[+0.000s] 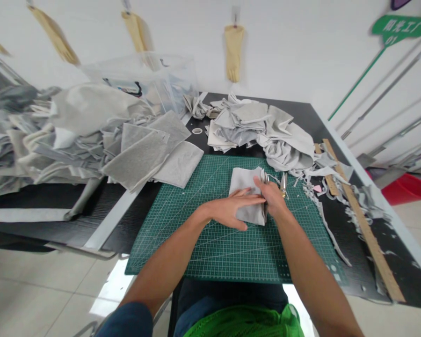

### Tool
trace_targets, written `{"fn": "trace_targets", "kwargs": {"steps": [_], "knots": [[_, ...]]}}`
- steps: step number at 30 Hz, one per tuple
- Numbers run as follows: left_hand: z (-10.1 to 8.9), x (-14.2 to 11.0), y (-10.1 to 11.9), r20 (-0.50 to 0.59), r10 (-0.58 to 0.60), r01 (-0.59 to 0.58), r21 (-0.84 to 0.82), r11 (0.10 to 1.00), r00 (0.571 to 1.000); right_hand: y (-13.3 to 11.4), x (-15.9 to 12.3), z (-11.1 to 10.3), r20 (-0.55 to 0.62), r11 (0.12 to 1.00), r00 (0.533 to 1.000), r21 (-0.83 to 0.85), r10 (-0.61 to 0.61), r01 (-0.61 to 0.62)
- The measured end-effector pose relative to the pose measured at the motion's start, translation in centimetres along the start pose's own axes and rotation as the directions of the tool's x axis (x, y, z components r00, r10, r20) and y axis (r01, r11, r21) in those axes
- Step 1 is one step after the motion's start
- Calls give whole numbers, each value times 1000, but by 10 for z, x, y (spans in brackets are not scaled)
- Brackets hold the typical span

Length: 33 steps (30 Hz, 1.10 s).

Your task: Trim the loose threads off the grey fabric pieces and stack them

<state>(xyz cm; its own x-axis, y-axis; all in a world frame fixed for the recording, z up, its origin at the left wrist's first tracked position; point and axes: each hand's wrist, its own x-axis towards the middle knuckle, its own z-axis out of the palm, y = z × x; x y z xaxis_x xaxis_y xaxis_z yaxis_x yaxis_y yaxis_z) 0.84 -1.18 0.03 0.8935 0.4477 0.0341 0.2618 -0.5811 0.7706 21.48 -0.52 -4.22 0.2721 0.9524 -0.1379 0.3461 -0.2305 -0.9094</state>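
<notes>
A folded piece of light grey cloth (243, 180) lies on the green cutting mat (210, 252). My left hand (231, 209) rests flat across its lower part, fingers stretched out towards the right. At the cloth's right edge, my right hand (273, 196) is closed with the thumb over the layers, gripping that edge. Some metal shows beside the right thumb, but I cannot make out what it belongs to. Just beyond the right hand is a small silver and brass-coloured tool, which looks like thread snips (284, 182), partly hidden by the hand.
Grey cloth pieces (143, 154) are heaped on the left, with a clear plastic bin (175, 79) behind. Another cloth pile (245, 119) and a white ring (197, 131) lie at the back. A wooden ruler (363, 220) and scraps line the right side. A red bucket (409, 187) stands beyond.
</notes>
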Motion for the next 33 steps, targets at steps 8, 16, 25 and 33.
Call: {"fn": "trace_targets", "kwargs": {"steps": [8,16,25,33], "knots": [[-13,1,-33,-524,-534,631,10,776,664,-4,-1,1,-110,916,990,-400,-85,34],[9,15,-41,-510,-541,598,-63,799,669,-5,-10,5,-116,804,980,-591,-164,64],[-9,-1,-55,-626,-501,496,-202,844,597,-14,-11,21,73,866,994,-489,-76,102],[-45,-19,-66,-728,-380,521,-36,853,571,-39,3,80,219,957,962,-204,-162,207]]}}
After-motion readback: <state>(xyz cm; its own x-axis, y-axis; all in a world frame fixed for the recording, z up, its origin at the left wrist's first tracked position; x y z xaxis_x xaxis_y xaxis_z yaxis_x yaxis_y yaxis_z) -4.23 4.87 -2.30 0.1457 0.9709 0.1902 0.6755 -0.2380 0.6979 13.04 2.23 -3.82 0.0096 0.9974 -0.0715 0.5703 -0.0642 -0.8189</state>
